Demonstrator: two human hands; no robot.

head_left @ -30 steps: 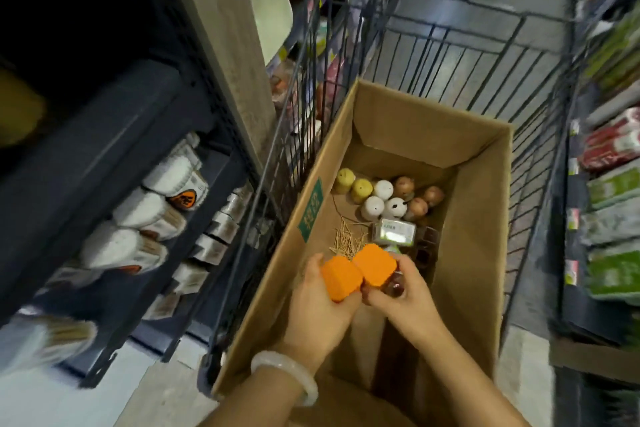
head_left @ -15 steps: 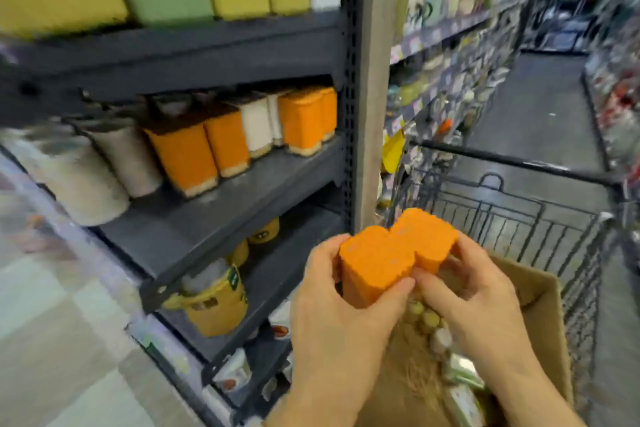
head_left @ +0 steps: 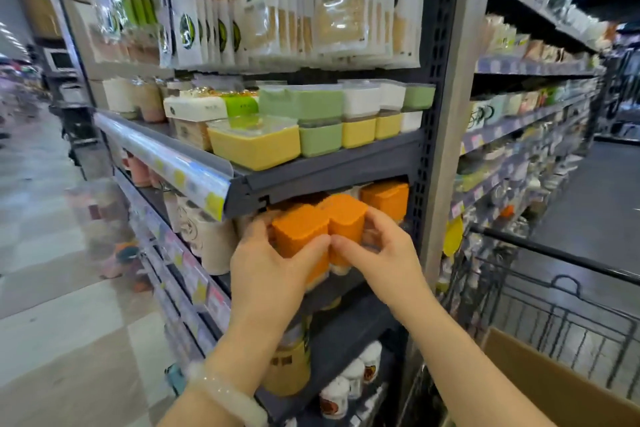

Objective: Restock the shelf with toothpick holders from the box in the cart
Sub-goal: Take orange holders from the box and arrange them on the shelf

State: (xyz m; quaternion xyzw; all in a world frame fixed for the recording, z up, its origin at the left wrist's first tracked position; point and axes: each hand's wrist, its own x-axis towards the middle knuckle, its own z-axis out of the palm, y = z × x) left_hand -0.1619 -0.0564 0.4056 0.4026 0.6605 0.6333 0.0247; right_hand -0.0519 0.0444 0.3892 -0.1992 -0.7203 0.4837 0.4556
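Two orange holders (head_left: 300, 234) (head_left: 346, 218) side by side at the front edge of the shelf (head_left: 332, 284), under the deck above; their bases are hidden by the hands. Left hand (head_left: 266, 274) grips the left holder, fingers curled around it. Right hand (head_left: 384, 253) pinches the right one, fingers mostly behind it. A third orange holder (head_left: 384, 196) stands behind, partly hidden. Box (head_left: 540, 385) cut off at lower right, contents out of view. Cart (head_left: 554, 308) beside it.

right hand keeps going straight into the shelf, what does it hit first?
Likely the orange holder already standing further back; the right hand and its own orange holder point toward it. Depth unclear.
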